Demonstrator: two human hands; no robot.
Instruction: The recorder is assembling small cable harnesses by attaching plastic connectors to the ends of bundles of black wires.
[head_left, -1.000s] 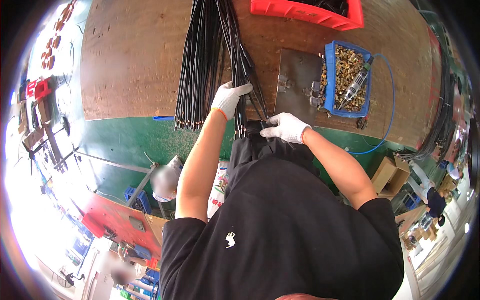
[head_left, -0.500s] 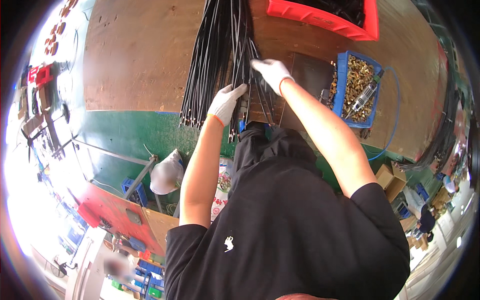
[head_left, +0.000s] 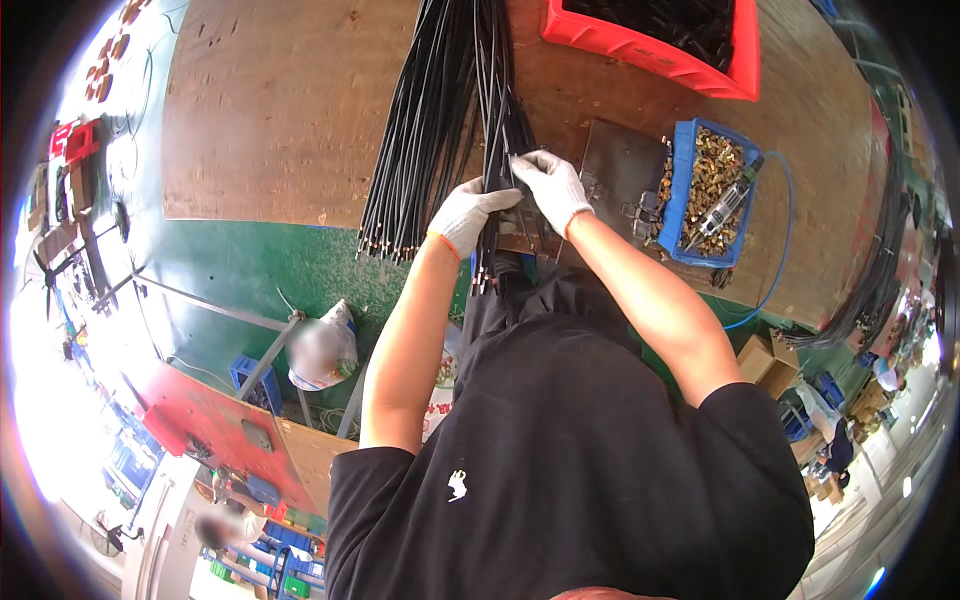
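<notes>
Long thin black cables (head_left: pixel 425 130) with bare coppery tips lie in a thick bundle across the brown table, their near ends hanging over its front edge. My left hand (head_left: pixel 468 213), in a white glove with an orange cuff, is closed round a smaller bunch of these cables (head_left: pixel 487 250), pulled apart from the main bundle. Close by on the right, my right hand (head_left: pixel 553 187), gloved likewise, pinches at the upper part of that bunch, fingertips on a cable. The glove hides exactly how many strands it grips.
A blue bin (head_left: pixel 683 190) of small brass fittings stands right of my hands, a pen-shaped power tool (head_left: pixel 722 212) with a blue hose lying on it. Beyond is a red crate (head_left: pixel 640 52) of black parts. A dark plate (head_left: pixel 612 165) lies on the table (head_left: pixel 270 120). More cables hang at far right.
My left hand has moved slightly right and gathered more cables. My right hand has come down toward it, and the loose cables beside it are now drawn in with the bunch.
</notes>
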